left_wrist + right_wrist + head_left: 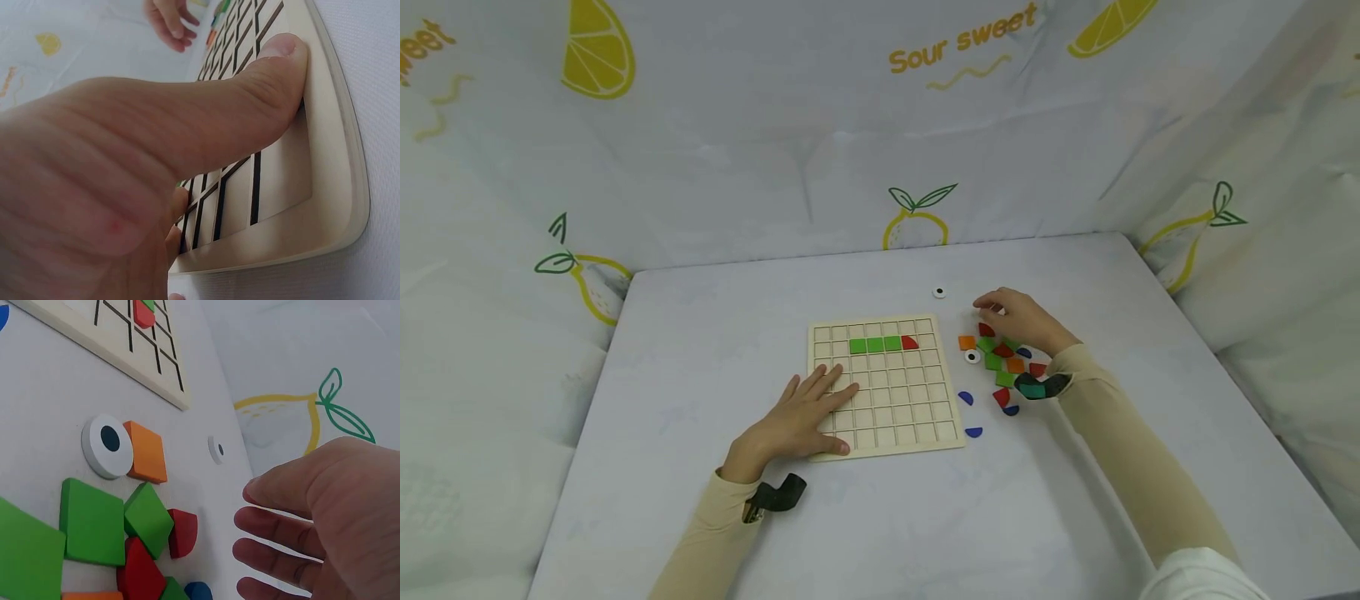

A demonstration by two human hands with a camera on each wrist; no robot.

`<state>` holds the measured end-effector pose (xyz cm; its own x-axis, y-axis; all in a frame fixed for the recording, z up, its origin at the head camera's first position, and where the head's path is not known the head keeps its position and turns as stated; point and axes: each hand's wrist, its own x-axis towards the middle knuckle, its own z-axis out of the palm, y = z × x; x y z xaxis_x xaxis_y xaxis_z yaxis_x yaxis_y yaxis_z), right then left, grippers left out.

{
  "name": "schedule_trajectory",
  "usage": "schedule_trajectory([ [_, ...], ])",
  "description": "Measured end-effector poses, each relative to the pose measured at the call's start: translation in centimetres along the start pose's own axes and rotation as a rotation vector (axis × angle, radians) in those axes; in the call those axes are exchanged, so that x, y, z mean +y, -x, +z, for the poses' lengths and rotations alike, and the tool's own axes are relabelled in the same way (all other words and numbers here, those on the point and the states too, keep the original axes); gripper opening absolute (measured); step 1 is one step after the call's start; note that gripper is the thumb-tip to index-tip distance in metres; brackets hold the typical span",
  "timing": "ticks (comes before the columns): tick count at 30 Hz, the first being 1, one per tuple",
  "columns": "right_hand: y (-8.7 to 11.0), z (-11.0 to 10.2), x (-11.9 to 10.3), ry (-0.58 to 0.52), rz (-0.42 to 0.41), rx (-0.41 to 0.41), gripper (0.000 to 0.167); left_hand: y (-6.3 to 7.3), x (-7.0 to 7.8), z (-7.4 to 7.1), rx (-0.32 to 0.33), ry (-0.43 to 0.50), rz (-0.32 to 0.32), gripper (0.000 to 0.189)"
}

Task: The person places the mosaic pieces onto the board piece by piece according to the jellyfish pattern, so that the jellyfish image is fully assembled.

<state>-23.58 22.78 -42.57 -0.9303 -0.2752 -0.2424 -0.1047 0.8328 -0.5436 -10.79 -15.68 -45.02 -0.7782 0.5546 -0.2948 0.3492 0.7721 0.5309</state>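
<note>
My left hand (797,418) lies spread over the lower left of a wooden grid board (895,408). Its thumb presses the frame near the board's front edge, as the left wrist view shows up close. In the board's second row sit three green squares (875,344) and a red quarter-circle (909,342), side by side. To the right, my right hand (1018,319) hovers over the far end of a loose pile of pieces, fingers slightly bent with nothing between them. Beneath it are a red piece (182,533), green squares (94,522) and an orange square (147,453).
A white eye disc (972,357) touches the orange square, and another eye disc (939,292) lies farther back. Blue half-circles (973,432) are scattered right of the board. Lemon-printed cloth (820,167) hangs behind and beside the white table (700,350).
</note>
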Motion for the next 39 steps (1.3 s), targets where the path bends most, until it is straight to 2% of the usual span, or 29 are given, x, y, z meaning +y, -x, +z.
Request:
schedule_trajectory([
  [5, 0.4, -0.2, 0.6, 0.033, 0.026, -0.015, 0.039, 0.0, 0.1, 0.0, 0.000, 0.009, 0.002, 0.090],
  [13, 0.3, 0.8, 1.4, 0.282, -0.003, 0.024, 0.040, 0.2, 0.0, -0.1, 0.006, 0.015, 0.010, 0.090],
  [21, 0.4, 1.5, 0.5, 0.400, 0.012, 0.064, 0.042, 0.1, 0.1, -0.1, 0.003, 0.014, 0.006, 0.090],
  [28, 0.2, 1.6, 0.2, 0.379, 0.025, 0.062, 0.037, 0.1, 0.1, -0.2, 0.006, 0.014, 0.003, 0.089],
  [34, -0.3, 1.5, -0.4, 0.294, -0.019, 0.059, 0.037, 0.1, 0.2, -0.2, 0.004, 0.006, 0.003, 0.089],
  [39, -0.9, 1.5, -2.5, 0.194, -0.084, 0.067, 0.035, 0.2, 0.3, -0.2, 0.003, -0.001, -0.001, 0.089],
])
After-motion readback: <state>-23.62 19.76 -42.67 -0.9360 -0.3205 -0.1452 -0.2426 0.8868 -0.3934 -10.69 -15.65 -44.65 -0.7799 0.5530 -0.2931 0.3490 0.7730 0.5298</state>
